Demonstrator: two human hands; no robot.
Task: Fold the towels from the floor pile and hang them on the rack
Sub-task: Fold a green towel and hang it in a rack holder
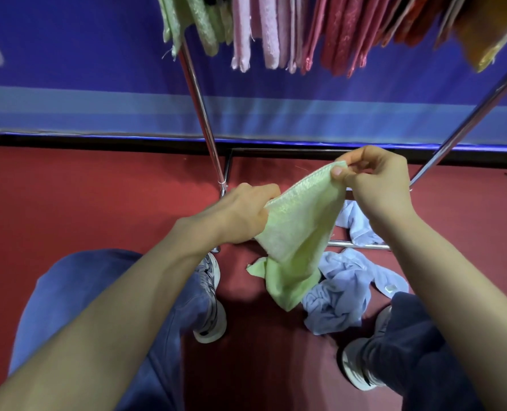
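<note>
**Green towel stretched between 2 hands in front of the rack**

The green towel (299,229) is held in the air just in front of the rack (200,114), below its hung rows and above its base bars. The left hand (240,215) grips 1 end of the top edge with curled fingers. The right hand (376,185) pinches the other end between thumb and fingertips, higher and nearer the rack. The held edge therefore slants up from left to right. The rest of the cloth hangs down from that edge, its long axis running toward the floor (98,197), and its lowest corner points at the person's feet.

The rack carries hung towels (264,31) side by side in green, pink, red and orange groups. Their tops are cut off by the frame edge, so the rail that bears them is out of sight.

At the foot of the rack, crumpled blue towels (341,295) lie on the red floor, partly over a base bar. The green towel and the right forearm hide part of them, so their count cannot be told. 2 shoes (210,301) stand on either side of this pile.
</note>
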